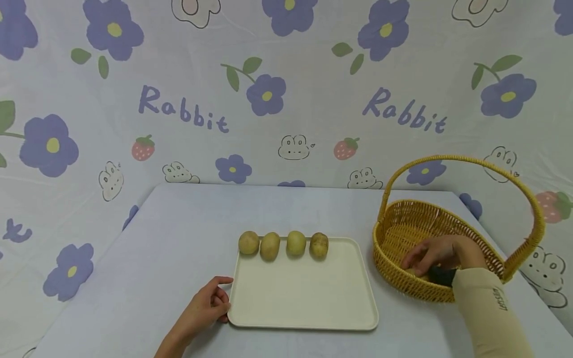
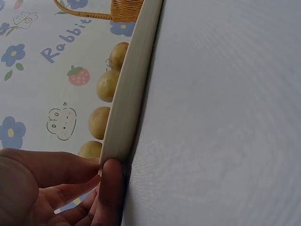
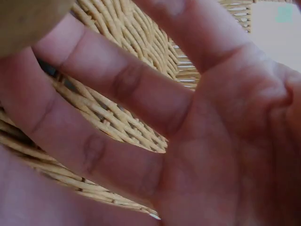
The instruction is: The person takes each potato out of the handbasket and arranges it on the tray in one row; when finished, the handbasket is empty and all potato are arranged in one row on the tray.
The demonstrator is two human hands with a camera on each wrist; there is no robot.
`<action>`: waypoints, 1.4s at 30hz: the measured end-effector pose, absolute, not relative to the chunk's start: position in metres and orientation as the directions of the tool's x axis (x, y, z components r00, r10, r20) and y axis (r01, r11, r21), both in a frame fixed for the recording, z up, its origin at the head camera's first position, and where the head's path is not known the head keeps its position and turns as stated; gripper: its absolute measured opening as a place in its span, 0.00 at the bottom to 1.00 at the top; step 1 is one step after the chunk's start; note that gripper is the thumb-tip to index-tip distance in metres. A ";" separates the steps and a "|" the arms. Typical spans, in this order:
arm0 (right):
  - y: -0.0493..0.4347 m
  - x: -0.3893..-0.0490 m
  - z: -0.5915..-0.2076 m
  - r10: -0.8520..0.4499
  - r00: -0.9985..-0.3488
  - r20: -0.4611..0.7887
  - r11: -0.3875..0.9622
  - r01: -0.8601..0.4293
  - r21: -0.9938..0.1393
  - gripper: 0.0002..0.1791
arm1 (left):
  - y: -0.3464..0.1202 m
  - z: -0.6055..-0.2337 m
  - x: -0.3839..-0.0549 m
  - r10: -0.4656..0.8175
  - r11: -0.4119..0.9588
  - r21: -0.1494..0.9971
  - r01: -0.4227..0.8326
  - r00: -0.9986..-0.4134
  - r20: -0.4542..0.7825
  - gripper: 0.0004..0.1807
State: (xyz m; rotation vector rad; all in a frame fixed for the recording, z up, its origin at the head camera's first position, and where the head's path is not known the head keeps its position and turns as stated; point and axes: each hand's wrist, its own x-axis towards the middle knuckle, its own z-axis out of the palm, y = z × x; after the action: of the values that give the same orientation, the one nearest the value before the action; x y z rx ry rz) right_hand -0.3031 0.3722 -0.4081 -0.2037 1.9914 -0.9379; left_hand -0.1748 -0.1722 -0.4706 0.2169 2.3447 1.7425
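Several potatoes stand in a row along the far edge of a cream rectangular tray. My left hand pinches the tray's near left edge; in the left wrist view, thumb and forefinger meet at the rim. Inside the wicker basket at the right, my right hand reaches down with bent fingers. In the right wrist view, its fingertips are on a potato, which is cut off at the upper left corner. Most of that potato is hidden in the head view.
The basket's tall arched handle rises above the right forearm. A white cloth covers the table, and a patterned cloth hangs behind it. A dark object shows under the right wrist.
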 end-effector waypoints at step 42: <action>0.225 -0.273 -0.385 -0.411 -0.912 -0.011 0.116 -0.041 -0.992 0.24 | -0.169 -0.469 -0.174 0.235 0.302 0.953 0.002 -0.969 -0.072 0.28</action>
State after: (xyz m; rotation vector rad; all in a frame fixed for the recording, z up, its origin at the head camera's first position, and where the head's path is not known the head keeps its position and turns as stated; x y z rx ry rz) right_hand -0.2728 0.2249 -0.3849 -0.4442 2.1145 -1.8648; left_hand -0.1745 -0.1691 -0.4694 0.2193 2.3683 1.7326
